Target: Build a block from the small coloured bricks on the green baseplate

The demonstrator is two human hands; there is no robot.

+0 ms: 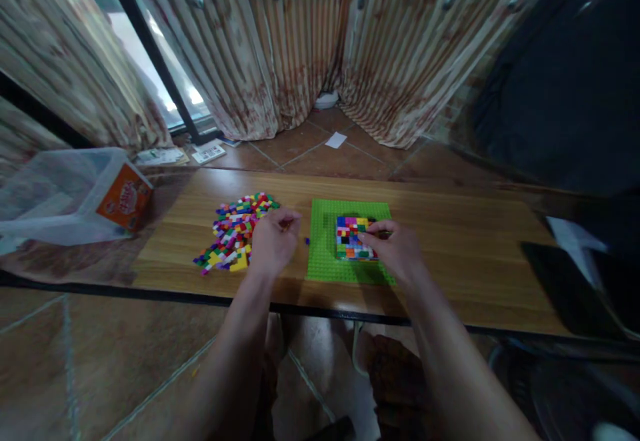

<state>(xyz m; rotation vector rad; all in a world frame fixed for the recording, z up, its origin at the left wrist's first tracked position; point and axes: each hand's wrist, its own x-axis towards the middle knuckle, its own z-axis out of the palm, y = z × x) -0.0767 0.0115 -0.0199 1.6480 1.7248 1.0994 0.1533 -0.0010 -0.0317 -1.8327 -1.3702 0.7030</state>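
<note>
A green baseplate [325,254] lies on a wooden table [450,254]. A block of small bricks in many colours [350,234] is built on it. My right hand [395,247] rests at the block's right edge, fingertips pinched against the bricks; whether it holds a brick I cannot tell. A loose pile of coloured bricks [233,231] lies left of the plate. My left hand [273,241] sits between the pile and the plate, fingers curled shut, apparently around a small piece hidden inside. One tiny dark brick [307,241] lies by the plate's left edge.
A clear plastic tub with an orange label [75,194] stands at the far left. A dark flat object [570,287] and white paper [575,241] lie at the table's right end. Curtains [300,47] hang behind, with papers [336,139] on the tiled floor.
</note>
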